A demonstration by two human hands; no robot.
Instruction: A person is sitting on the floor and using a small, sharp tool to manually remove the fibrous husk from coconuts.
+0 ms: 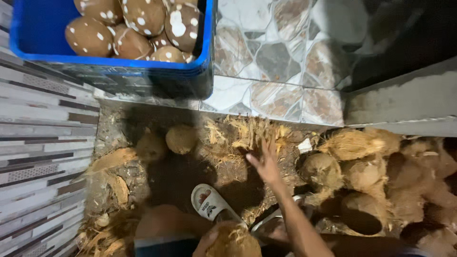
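Reaching forward, right hand (264, 164) spreads open over husks (247, 133); left hand (209, 240) grips coconut (234, 242).

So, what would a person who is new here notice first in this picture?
Probably the blue crate at the top left, filled with peeled brown coconuts spotted white. Next, the heap of fibrous husked coconuts on the ground at the right, and the right hand stretched open over the loose husk fibre in the middle. At the bottom edge the left hand holds a hairy coconut.
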